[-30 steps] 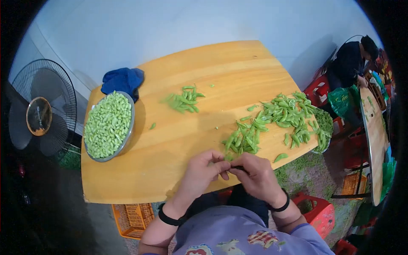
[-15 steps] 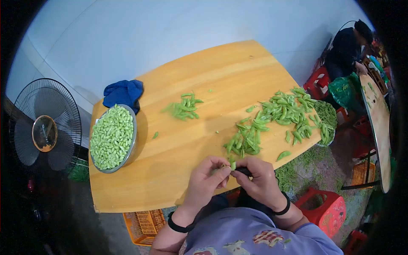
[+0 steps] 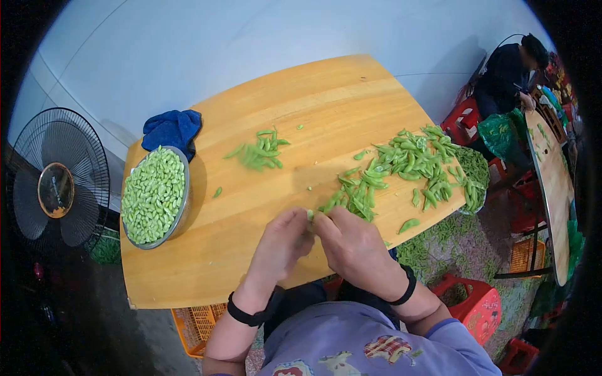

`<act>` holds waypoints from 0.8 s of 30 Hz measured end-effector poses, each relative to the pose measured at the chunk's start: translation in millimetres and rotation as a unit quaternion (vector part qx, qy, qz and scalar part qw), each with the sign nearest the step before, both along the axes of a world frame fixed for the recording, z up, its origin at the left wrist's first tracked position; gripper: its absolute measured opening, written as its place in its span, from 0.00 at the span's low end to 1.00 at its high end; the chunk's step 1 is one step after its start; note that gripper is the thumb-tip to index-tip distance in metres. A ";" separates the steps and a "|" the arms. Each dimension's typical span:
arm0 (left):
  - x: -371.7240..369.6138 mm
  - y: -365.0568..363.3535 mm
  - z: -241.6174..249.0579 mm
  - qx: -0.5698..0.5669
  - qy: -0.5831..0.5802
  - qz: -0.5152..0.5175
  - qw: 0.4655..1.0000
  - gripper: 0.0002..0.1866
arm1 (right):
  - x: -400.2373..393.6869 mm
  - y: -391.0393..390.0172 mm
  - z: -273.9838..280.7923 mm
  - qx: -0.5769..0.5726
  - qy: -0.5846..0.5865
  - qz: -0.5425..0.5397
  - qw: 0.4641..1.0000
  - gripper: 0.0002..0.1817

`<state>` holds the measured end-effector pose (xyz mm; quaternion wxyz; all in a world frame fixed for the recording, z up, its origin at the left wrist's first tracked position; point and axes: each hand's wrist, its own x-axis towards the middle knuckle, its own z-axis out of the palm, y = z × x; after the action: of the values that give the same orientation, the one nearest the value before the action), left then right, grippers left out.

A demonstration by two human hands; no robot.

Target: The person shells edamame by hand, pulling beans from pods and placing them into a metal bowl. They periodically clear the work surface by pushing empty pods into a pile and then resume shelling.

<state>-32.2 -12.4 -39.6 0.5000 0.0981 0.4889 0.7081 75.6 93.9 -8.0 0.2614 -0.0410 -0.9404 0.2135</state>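
My left hand (image 3: 282,243) and my right hand (image 3: 354,244) meet over the near edge of the table. Between their fingertips, both closed, is a green bean pod (image 3: 310,215), mostly covered by the fingers. Just beyond my right hand begins a heap of plump green pods (image 3: 407,156), spread to the table's right end. On the left stands a metal bowl (image 3: 186,203) filled with shelled green beans (image 3: 153,194). A smaller bunch of pods (image 3: 263,150) lies mid-table, partly blurred.
The wooden table (image 3: 251,94) stands by a pale wall. A blue cloth (image 3: 172,128) touches the bowl's far side, and a fan (image 3: 56,188) is left. Pods litter the floor at right near a red stool (image 3: 473,307). Another person (image 3: 505,78) sits at a second table (image 3: 552,194).
Both hands have moved forward and a little left, away from my body, still together on a pod. The view has shifted slightly.
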 end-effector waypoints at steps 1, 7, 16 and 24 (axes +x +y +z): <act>-3.4 0.1 -4.2 0.001 -0.002 0.001 1.000 0.07 | -4.7 2.8 -1.9 0.009 -0.014 0.008 1.000 0.08; -25.2 -3.1 3.4 -0.093 0.133 -0.022 0.986 0.07 | -26.4 -3.6 -11.2 0.073 -0.044 0.000 0.996 0.08; -23.0 1.6 5.0 -0.070 -0.172 0.035 0.982 0.14 | -49.0 -2.0 -21.7 0.059 -0.031 -0.010 0.998 0.11; -116.5 8.1 -15.3 -0.283 0.642 0.086 0.707 0.09 | -28.0 39.7 -6.3 -0.100 0.129 -0.161 0.973 0.07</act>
<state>-148.7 -4.3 -55.0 0.0067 0.3403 0.8759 0.3421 47.6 133.7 -14.3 0.4065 -0.1902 -0.8536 0.2647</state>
